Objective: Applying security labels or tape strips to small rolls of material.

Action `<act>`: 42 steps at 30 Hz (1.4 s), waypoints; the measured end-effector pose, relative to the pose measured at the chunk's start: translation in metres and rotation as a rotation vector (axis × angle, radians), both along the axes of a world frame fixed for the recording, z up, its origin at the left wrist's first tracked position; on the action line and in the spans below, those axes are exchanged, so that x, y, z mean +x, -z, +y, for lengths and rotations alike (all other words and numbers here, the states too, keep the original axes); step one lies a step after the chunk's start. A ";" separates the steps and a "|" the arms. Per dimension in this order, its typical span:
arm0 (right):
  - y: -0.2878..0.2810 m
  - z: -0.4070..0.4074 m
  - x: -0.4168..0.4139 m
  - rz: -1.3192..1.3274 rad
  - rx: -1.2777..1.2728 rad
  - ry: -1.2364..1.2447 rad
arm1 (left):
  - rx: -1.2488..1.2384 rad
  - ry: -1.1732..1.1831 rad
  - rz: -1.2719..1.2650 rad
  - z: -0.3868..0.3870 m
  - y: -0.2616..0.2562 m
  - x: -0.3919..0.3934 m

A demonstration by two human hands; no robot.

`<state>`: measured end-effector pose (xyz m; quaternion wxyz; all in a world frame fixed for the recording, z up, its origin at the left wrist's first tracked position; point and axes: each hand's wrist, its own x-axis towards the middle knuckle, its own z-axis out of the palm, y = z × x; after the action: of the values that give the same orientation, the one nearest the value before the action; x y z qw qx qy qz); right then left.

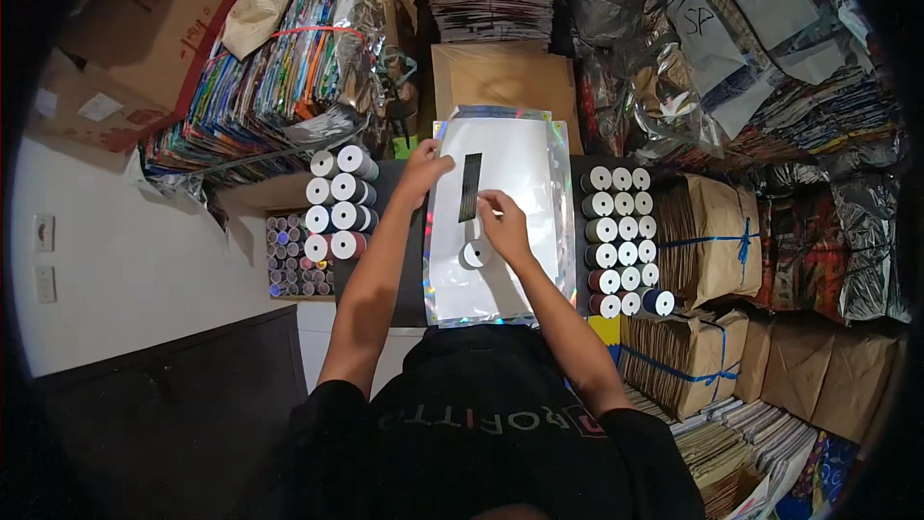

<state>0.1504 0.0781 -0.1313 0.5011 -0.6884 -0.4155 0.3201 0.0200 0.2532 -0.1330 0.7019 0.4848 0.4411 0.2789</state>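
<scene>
White glossy sheets with shiny holographic edges (520,282) lie stacked before me on a dark surface. A narrow black strip with fine lines (470,188) rests on the top sheet. My left hand (424,172) is at the stack's upper left edge, its thumb over the sheet; whether it grips the edge I cannot tell. My right hand (505,224) is at the lower right side of the strip, thumb and forefinger close together; whether they pinch it is unclear. Just below the strip, a white-ended spool (476,253) is on the sheet, left of my right wrist.
White-ended spools of dark and coloured material stand in rows at the right (606,230) and left (349,216). A box of small cylinders (297,260) is at far left. Cardboard (505,79) lies beyond the sheets. Wrapped bundles (722,238) and stacked packaging (289,72) surround the work surface.
</scene>
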 end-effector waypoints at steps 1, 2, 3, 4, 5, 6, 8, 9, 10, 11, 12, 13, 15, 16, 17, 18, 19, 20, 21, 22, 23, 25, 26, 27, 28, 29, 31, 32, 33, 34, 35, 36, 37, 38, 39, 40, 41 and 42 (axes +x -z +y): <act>-0.003 0.006 0.003 0.050 0.038 0.014 | 0.019 0.046 0.029 -0.004 -0.007 0.006; -0.006 0.011 0.006 0.063 0.064 0.027 | 0.037 0.072 0.059 -0.010 -0.013 0.011; -0.008 0.017 0.005 0.063 0.071 0.022 | 0.045 0.066 0.059 -0.009 -0.014 0.008; -0.010 0.023 0.005 0.067 0.074 0.033 | 0.072 0.167 0.168 -0.008 -0.016 0.006; -0.011 0.026 0.003 0.070 0.077 0.044 | 0.099 0.267 0.277 -0.007 -0.017 0.004; -0.013 0.027 0.004 0.070 0.080 0.045 | 0.212 0.259 0.312 -0.015 -0.022 0.006; -0.015 0.028 0.004 0.102 0.117 0.093 | 0.216 0.264 0.279 -0.021 -0.025 0.009; -0.016 0.028 0.005 0.102 0.119 0.095 | 0.217 0.268 0.245 -0.025 -0.028 0.010; -0.016 0.026 0.006 0.119 0.110 0.119 | 0.212 0.242 0.242 -0.030 -0.031 0.011; -0.017 0.025 0.007 0.136 0.100 0.144 | 0.213 0.245 0.243 -0.034 -0.034 0.012; -0.024 0.022 0.009 0.136 0.100 0.150 | 0.251 0.239 0.258 -0.038 -0.042 0.014; -0.036 0.020 0.006 0.178 0.052 0.166 | 0.287 0.223 0.277 -0.040 -0.043 0.012; -0.043 0.020 0.004 0.220 0.003 0.183 | 0.336 0.241 0.271 -0.042 -0.040 0.010; -0.042 0.021 0.004 0.194 0.048 0.203 | 0.385 0.263 0.261 -0.043 -0.038 0.011; -0.040 0.022 0.003 0.168 0.094 0.223 | 0.385 0.263 0.262 -0.044 -0.036 0.011; -0.040 0.023 0.004 0.170 0.092 0.222 | 0.446 0.263 0.241 -0.047 -0.036 0.012; -0.040 0.022 0.005 0.121 0.046 0.233 | 0.507 0.262 0.219 -0.050 -0.037 0.012; -0.040 0.022 0.007 0.072 0.000 0.244 | 0.505 0.261 0.221 -0.051 -0.038 0.012; -0.033 0.020 0.011 0.072 0.000 0.247 | 0.563 0.281 0.217 -0.052 -0.041 0.012; -0.027 0.019 0.014 0.020 -0.003 0.230 | 0.621 0.302 0.212 -0.053 -0.043 0.014; -0.020 0.017 0.018 -0.033 -0.006 0.214 | 0.622 0.305 0.209 -0.054 -0.046 0.016; -0.024 0.015 0.016 -0.042 0.029 0.184 | 0.608 0.307 0.229 -0.053 -0.045 0.011; -0.026 0.015 0.016 -0.052 0.064 0.161 | 0.609 0.302 0.231 -0.054 -0.045 0.010; -0.023 0.014 0.018 -0.053 0.067 0.162 | 0.622 0.305 0.227 -0.054 -0.044 0.010; -0.021 0.014 0.020 -0.063 0.094 0.141 | 0.636 0.308 0.222 -0.054 -0.043 0.010; -0.019 0.014 0.022 -0.073 0.122 0.120 | 0.640 0.309 0.221 -0.053 -0.043 0.010; -0.025 0.013 0.026 -0.034 0.134 0.100 | 0.533 0.286 0.243 -0.053 -0.046 0.010; -0.028 0.012 0.027 0.007 0.145 0.078 | 0.535 0.287 0.241 -0.054 -0.048 0.011; -0.029 0.012 0.027 0.005 0.149 0.080 | 0.507 0.283 0.246 -0.056 -0.048 0.011; -0.029 0.012 0.028 -0.012 0.167 0.078 | 0.479 0.279 0.250 -0.057 -0.051 0.012; -0.030 0.012 0.028 -0.030 0.186 0.077 | 0.483 0.281 0.248 -0.055 -0.047 0.013; -0.030 0.012 0.027 -0.030 0.191 0.074 | 0.458 0.264 0.244 -0.053 -0.043 0.010; -0.030 0.012 0.025 0.007 0.170 0.081 | 0.434 0.247 0.240 -0.050 -0.040 0.007; -0.029 0.012 0.023 0.044 0.149 0.087 | 0.439 0.244 0.241 -0.049 -0.036 0.006; -0.029 0.010 0.023 0.042 0.150 0.090 | 0.420 0.152 0.249 -0.050 -0.037 0.008; -0.028 0.008 0.022 0.061 0.114 0.141 | 0.399 0.061 0.257 -0.050 -0.038 0.010; -0.028 0.006 0.023 0.081 0.077 0.192 | 0.401 0.064 0.255 -0.051 -0.039 0.011; -0.029 0.004 0.022 0.080 0.080 0.191 | 0.412 0.044 0.241 -0.048 -0.037 0.009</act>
<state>0.1719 0.0820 -0.1021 0.5725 -0.6910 -0.3400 0.2813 0.0289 0.2047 -0.0959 0.5365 0.6571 0.4447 0.2876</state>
